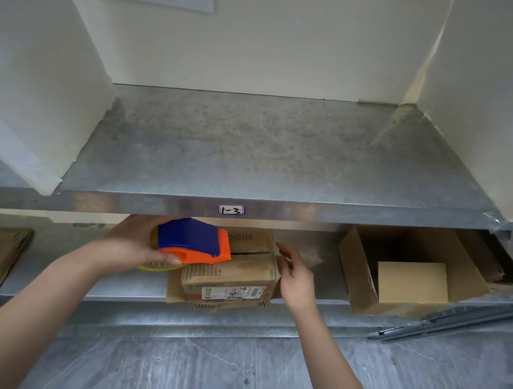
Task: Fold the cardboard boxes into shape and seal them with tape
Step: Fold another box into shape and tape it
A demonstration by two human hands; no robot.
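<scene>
Galvanised shelving: the upper shelf (267, 152) with its label "1-3" (231, 210) overhangs the lower shelf (121, 288) I work on, so headroom is tight; I judge anything lifted must come out forward first.
Open carton: a bigger cardboard box (362, 262) stands well to the right, holding a small tan block (413, 281); bare shelf lies between it and my work.
Small cardboard box: the box (237, 272) sits mid-shelf on flat cardboard (174, 285), flaps closed, centre seam still bare. It looks light, stiff at the corners and soft on the flaps, so I'd steady it by the side walls.
Left hand: my left hand (130, 243) is wrapped round the blue-and-orange tape dispenser (194, 241), nose resting at the seam's left end.
Right hand: my right hand (295, 273) is loosely spread beside the box's right wall; whether it touches, I can't tell.
Risk: I expect the box to slide under the pull.
</scene>
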